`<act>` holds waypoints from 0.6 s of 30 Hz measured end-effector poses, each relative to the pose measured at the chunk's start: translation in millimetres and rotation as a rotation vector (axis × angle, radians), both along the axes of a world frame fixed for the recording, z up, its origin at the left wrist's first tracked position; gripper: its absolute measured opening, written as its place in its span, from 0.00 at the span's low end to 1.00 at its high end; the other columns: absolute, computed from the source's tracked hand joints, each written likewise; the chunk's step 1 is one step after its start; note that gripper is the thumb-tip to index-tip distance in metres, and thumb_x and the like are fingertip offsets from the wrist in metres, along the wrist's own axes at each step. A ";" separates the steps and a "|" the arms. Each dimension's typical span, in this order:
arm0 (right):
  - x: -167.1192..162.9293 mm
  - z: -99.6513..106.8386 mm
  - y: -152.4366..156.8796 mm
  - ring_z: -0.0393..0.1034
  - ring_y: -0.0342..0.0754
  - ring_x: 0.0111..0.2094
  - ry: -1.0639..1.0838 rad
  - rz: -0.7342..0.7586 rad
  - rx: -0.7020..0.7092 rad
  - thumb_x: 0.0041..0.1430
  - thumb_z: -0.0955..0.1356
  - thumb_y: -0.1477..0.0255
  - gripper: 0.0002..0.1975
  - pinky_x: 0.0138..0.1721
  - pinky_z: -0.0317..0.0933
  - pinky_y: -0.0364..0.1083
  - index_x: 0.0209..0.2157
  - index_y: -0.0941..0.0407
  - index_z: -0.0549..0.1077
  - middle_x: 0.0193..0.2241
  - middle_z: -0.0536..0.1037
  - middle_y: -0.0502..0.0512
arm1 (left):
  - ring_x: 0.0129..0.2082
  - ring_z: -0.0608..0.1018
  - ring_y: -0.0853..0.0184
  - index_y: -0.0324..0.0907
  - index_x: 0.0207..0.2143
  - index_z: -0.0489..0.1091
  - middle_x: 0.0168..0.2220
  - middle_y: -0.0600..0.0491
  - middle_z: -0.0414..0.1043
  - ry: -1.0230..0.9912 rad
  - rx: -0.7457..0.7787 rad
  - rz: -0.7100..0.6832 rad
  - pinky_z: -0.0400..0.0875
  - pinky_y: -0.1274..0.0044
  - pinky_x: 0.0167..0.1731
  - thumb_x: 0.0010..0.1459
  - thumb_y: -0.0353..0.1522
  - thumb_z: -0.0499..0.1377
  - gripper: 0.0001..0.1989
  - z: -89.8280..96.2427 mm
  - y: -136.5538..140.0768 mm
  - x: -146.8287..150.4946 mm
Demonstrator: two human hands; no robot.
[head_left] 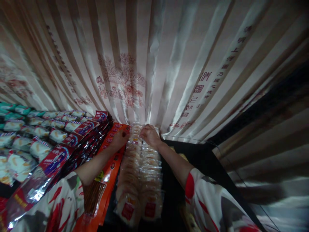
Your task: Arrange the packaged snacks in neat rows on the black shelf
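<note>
Two long rows of clear plastic packets with round, pale, flat pieces inside run away from me on a black surface. The nearest packets carry red labels. At the far end of the rows, my left hand comes in from the left, its fingers bent and closed at the edge of a packet. My right hand is at the same end, closed with its fingertips pinching the top of a packet. Dim light and blur hide the exact grip of both hands.
Orange packaging lies just left of the rows, with a pack of thin brown sticks. Further left are stacked red-purple packets and several rows of white packets. A printed, pleated curtain hangs behind the black tabletop.
</note>
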State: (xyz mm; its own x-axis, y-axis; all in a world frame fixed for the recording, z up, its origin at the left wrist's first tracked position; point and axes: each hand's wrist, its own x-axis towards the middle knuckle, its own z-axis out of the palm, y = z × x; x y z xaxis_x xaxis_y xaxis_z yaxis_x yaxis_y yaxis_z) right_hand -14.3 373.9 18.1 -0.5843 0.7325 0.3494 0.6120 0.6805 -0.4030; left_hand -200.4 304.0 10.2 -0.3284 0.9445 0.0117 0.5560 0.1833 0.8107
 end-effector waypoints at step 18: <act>9.6 12.7 -26.7 0.61 0.51 0.43 -0.043 0.101 0.030 0.49 0.71 0.71 0.02 0.48 0.56 0.51 0.26 0.54 0.77 0.36 0.74 0.53 | 0.27 0.72 0.68 0.40 0.25 0.71 0.25 0.53 0.72 -0.172 0.049 -0.107 0.65 0.78 0.31 0.48 0.29 0.55 0.05 -8.8 -12.8 12.0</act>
